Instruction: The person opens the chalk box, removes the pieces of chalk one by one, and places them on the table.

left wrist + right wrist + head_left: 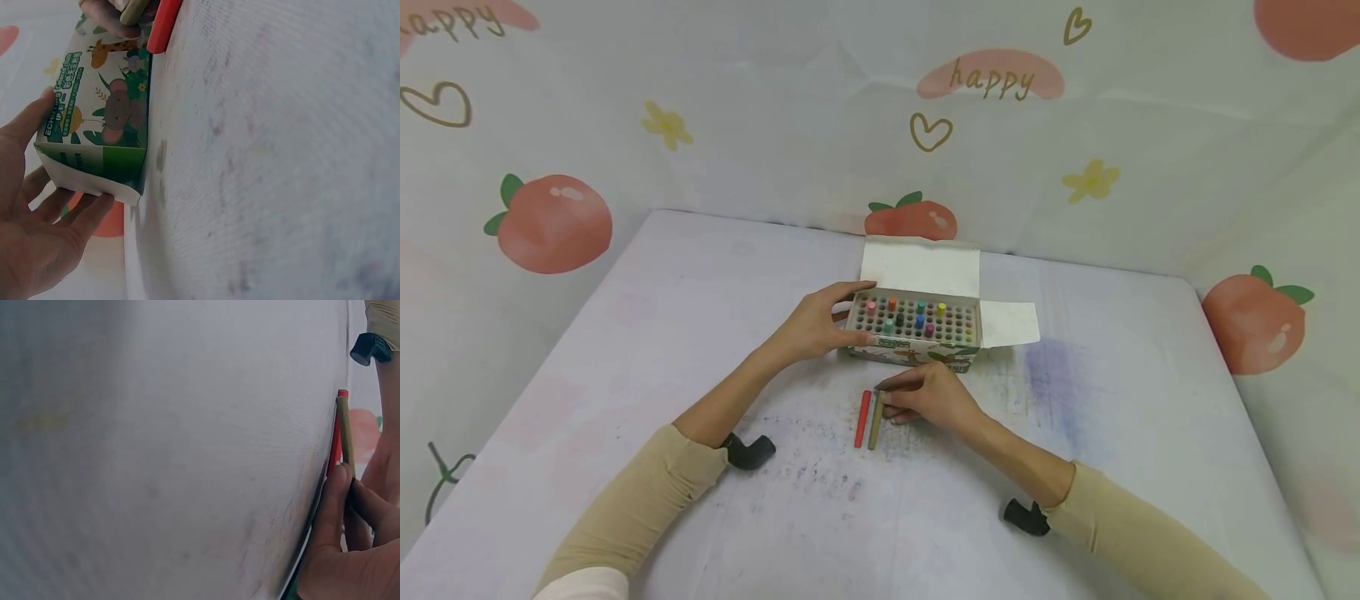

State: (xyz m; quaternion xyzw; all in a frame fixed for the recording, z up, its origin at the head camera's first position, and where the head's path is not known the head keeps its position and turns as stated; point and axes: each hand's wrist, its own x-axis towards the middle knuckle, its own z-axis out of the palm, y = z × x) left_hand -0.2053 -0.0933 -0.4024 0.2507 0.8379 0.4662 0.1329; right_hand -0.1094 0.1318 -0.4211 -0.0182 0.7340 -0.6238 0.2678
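A cardboard crayon box [951,360] stands on the table, its lid raised at the back and a side flap spread to the right. Several coloured crayons [942,309] poke up from its holed insert. My left hand [811,327] grips the box's left end, thumb at the front edge and fingers round the end and back. In front of the box, my right hand [936,398] pinches the upper end of an olive crayon [876,427] between thumb and fingers. Just left of it lies a red crayon [862,419] on the table. Animal pictures cover the box front [119,109] in the left wrist view.
The white tabletop [700,275] carries coloured smudges, including a purple patch right of the box. A printed cloth wall [805,125] rises behind it and at both sides. Black wrist-worn pieces [751,452] sit by both sleeves.
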